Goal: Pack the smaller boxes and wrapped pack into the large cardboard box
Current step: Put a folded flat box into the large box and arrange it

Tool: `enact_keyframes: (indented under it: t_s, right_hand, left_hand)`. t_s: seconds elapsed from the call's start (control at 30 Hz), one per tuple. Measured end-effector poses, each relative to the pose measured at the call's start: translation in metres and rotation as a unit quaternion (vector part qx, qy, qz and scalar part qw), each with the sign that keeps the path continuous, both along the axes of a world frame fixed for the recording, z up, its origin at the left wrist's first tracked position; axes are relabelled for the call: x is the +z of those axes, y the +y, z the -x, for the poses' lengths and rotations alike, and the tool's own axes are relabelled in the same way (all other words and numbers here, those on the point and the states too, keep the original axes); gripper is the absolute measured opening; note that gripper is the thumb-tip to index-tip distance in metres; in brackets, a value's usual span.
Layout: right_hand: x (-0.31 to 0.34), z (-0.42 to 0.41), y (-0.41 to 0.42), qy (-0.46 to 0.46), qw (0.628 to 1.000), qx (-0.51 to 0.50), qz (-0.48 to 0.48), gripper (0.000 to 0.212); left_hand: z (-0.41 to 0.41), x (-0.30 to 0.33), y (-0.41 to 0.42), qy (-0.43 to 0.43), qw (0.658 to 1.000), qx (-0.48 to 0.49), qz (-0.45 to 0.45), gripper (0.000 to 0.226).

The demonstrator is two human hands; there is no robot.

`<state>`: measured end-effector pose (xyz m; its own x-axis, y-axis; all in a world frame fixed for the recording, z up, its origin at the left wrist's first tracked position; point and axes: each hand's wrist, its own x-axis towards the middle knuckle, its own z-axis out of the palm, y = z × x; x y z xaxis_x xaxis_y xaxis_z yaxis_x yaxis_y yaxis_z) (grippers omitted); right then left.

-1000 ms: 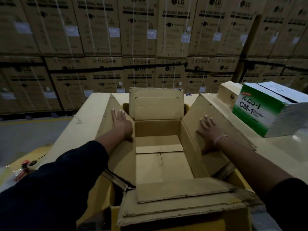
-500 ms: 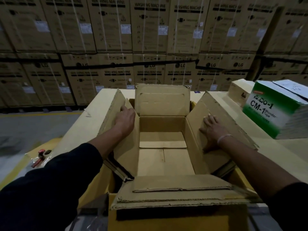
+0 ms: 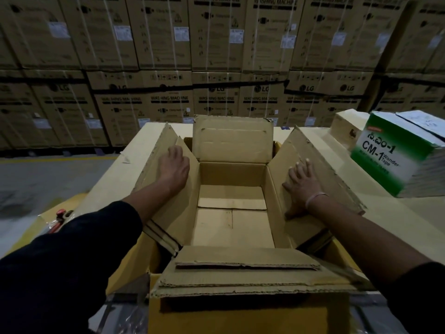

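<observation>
Both arms wear dark, near-black sleeves (image 3: 60, 256) pushed up to bare the forearms. A thin pale band (image 3: 316, 198) circles the right wrist; both hands are bare.

The large cardboard box (image 3: 232, 213) stands open in the middle of the counter (image 3: 134, 150), its four flaps spread outward. The left hand (image 3: 174, 168) lies on the left flap, the right hand (image 3: 302, 184) on the right flap. To the right sits the wrapped pack (image 3: 395, 160), a smaller box (image 3: 346, 131) behind it. Stacked cartons (image 3: 216, 56) rise behind the counter.
</observation>
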<state>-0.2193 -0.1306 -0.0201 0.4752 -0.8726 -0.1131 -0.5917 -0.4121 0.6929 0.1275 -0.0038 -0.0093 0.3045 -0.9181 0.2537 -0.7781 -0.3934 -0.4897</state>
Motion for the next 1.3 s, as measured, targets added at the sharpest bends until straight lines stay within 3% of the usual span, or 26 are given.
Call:
enact_keyframes:
  t_s: [0.07, 0.23, 0.53, 1.03, 1.3]
  right_hand:
    - [0.0, -0.002, 0.002, 0.011, 0.999, 0.01, 0.033, 0.103]
    - [-0.005, 0.008, -0.005, 0.007, 0.999, 0.012, 0.053, 0.095]
    - [0.0, -0.013, 0.003, 0.049, 0.996, 0.001, 0.073, 0.096]
    - [0.001, -0.053, 0.023, 0.051, 0.996, -0.001, 0.074, 0.093]
    - [0.002, -0.045, 0.039, -0.009, 0.997, 0.005, 0.075, 0.087]
  left_hand:
    - [0.003, -0.012, 0.002, -0.053, 0.997, -0.007, -0.063, 0.061]
    - [-0.002, -0.029, 0.009, -0.058, 0.991, 0.039, -0.112, 0.077]
    - [0.027, -0.005, 0.005, -0.043, 0.986, 0.059, -0.15, 0.072]
    - [0.037, 0.024, -0.008, 0.032, 0.989, -0.036, -0.137, 0.074]
    - [0.035, 0.017, -0.01, 0.041, 0.986, -0.1, -0.124, 0.084]
